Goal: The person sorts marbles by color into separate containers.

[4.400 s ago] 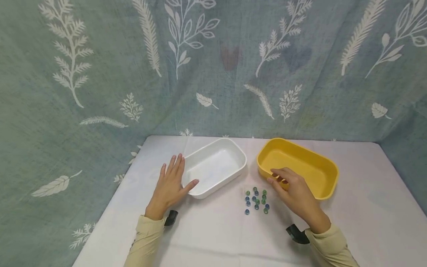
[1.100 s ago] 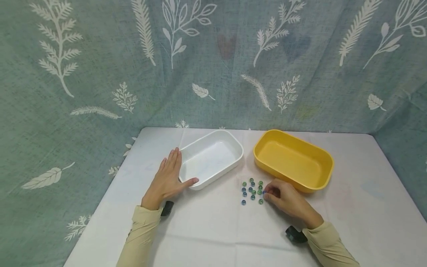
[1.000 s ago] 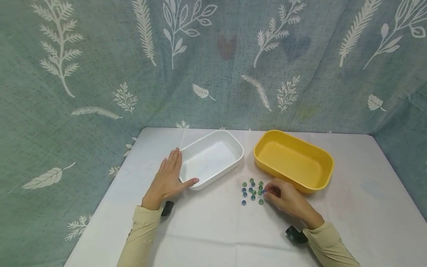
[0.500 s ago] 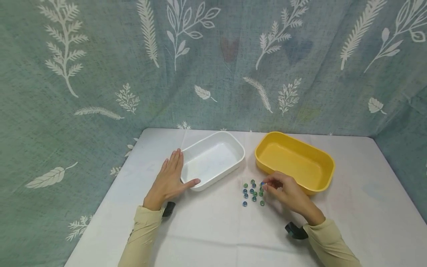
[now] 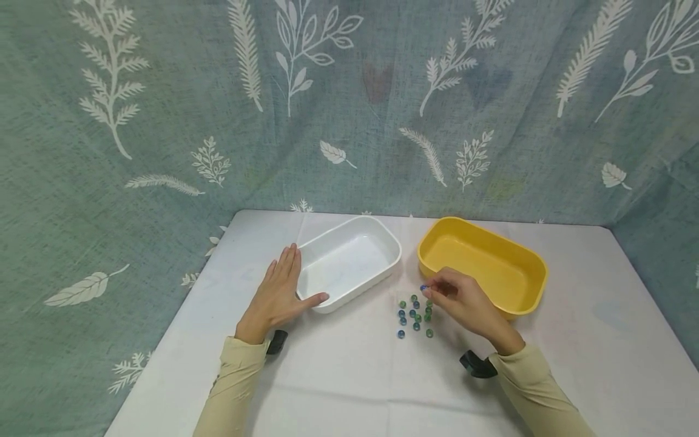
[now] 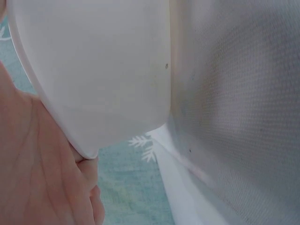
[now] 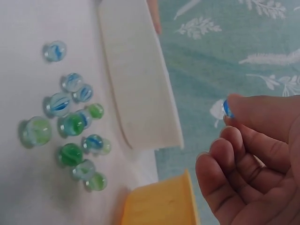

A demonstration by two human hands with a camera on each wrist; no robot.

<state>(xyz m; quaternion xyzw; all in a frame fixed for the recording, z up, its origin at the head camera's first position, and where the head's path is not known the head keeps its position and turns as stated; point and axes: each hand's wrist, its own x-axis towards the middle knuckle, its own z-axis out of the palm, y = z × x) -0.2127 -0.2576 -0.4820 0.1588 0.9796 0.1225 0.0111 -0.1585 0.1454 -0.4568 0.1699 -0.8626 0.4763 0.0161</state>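
Observation:
Between thumb and forefinger my right hand [image 5: 464, 300] pinches a blue-streaked glass marble [image 7: 228, 108], held up above the table near the yellow tray's front rim. Several more marbles [image 5: 417, 318], streaked blue or green, lie in a loose cluster below and left of that hand. My left hand [image 5: 275, 297] rests with straight fingers on the left end of the white tray [image 5: 357, 295], thumb along its near rim. In the left wrist view the palm [image 6: 42, 159] lies against the tray's rim. Nothing lies in the white tray.
The yellow tray [image 5: 532, 285] stands at the right, partly behind my right hand. Both trays sit toward the back of the white-covered table [image 5: 338, 376]. A patterned green cloth [image 5: 349, 121] hangs behind the table.
My right hand has picked a blue marble from the right side of the cluster and lifted it up and to the left. My left hand stays at the white tray.

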